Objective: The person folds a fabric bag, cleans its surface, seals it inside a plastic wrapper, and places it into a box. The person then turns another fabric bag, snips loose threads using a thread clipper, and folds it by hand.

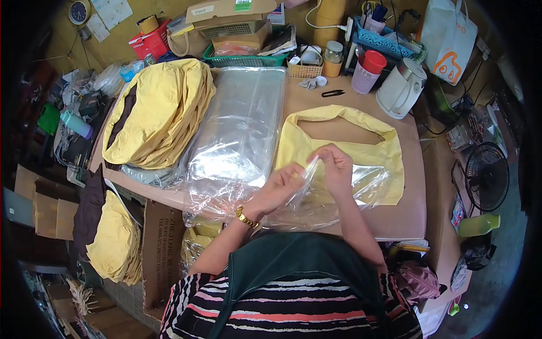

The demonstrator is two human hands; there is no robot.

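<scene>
A clear plastic bag [370, 182] is stretched between my two hands, its lower part lying over a folded yellow fabric piece [285, 141]. My right hand [334, 168] pinches the bag's edge above the fabric. Lower and to the left, my left hand [280, 185], with a gold watch [247, 217] on its wrist, has its fingers closed on the same bag. The yellow piece lies flat and has a wide oval opening near its far edge. Beside it is a stack of clear plastic bags [240, 113], shiny and flat.
A tall pile of yellow fabric pieces [169, 113] stands at the table's left. Along the back are small black thread snips [332, 93], a red cup [374, 61], a white kettle [402, 87] and a green basket [245, 60]. More yellow fabric [114, 243] hangs beside a cardboard box [161, 254].
</scene>
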